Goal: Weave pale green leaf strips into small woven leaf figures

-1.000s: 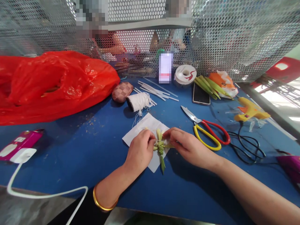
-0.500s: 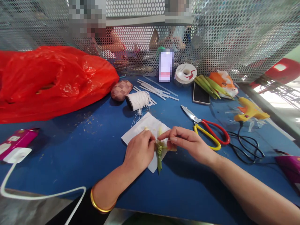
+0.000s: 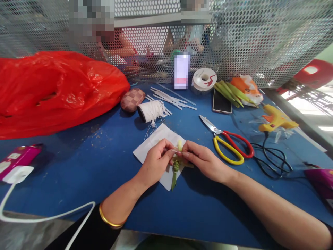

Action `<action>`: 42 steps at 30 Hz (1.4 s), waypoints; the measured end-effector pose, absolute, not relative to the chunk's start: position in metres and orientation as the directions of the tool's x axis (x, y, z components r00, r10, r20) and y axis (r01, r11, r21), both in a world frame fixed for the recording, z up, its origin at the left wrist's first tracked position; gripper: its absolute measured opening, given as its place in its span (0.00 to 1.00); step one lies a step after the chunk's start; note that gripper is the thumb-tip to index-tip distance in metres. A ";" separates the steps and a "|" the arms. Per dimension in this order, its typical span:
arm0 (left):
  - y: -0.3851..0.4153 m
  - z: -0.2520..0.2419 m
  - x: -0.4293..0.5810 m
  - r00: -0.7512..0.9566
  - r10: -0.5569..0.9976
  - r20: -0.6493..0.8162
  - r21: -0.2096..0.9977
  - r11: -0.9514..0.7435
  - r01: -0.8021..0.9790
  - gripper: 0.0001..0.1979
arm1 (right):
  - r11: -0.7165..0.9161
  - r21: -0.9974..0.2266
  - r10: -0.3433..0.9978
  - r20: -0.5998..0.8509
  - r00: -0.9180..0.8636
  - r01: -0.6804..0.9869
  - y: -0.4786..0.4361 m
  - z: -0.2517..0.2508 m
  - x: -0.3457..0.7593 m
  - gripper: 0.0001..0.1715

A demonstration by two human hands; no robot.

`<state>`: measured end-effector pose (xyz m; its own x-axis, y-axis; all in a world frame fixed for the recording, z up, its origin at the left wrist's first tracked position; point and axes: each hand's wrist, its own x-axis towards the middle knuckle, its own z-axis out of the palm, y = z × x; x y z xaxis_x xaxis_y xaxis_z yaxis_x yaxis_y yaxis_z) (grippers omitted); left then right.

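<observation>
A short piece of white thread (image 3: 178,151) runs between my two hands, just above a small green braided piece (image 3: 176,166). My left hand (image 3: 157,160) pinches one end of the thread between thumb and index finger. The other end is pinched in my right hand (image 3: 201,160). The braided piece has a tapered green tail pointing toward me and a pale yellow tip (image 3: 179,144) on its far side. Under it lies a sheet of white paper (image 3: 148,146). My fingers partly cover the braid's upper part.
Behind the paper are a thread spool (image 3: 151,111), a checkered oval object (image 3: 132,99) and white sticks (image 3: 171,98). To the right lie scissors (image 3: 229,142), a dark phone (image 3: 222,102), green leaves (image 3: 229,93) and a yellow glue gun (image 3: 278,119). A red plastic bag (image 3: 62,93) fills the left.
My hands have come closer together, and the thread now shows taut between my fingertips. My right hand has moved slightly left. The view has shifted a little.
</observation>
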<state>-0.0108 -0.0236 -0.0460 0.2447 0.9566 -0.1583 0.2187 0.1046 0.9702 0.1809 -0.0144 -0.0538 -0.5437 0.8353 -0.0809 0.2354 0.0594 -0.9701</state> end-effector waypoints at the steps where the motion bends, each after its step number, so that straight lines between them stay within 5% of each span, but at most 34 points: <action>1: -0.024 -0.047 -0.011 0.241 0.958 -0.156 0.965 0.096 0.245 0.07 | 0.067 -0.967 0.837 -0.079 -0.542 0.246 -0.014 -0.054 0.181 0.15; 15: -0.024 -0.048 -0.010 0.211 0.972 -0.108 0.878 -0.006 0.478 0.06 | 0.186 -0.915 0.850 -0.034 -0.525 0.359 -0.016 -0.050 0.177 0.13; 25: -0.021 -0.049 -0.006 0.186 0.968 -0.166 0.921 0.085 0.381 0.06 | -0.024 -0.999 0.856 0.001 -0.517 -0.042 -0.010 -0.044 0.175 0.15; 32: -0.021 -0.046 -0.008 0.217 0.952 -0.218 0.919 0.126 0.373 0.12 | 0.010 -0.996 0.892 0.048 -0.449 -0.086 -0.012 -0.048 0.171 0.07; 42: -0.019 -0.047 -0.011 0.294 0.945 -0.146 0.911 0.012 0.413 0.12 | -0.020 -0.998 0.948 0.003 -0.319 -0.068 -0.012 -0.047 0.168 0.10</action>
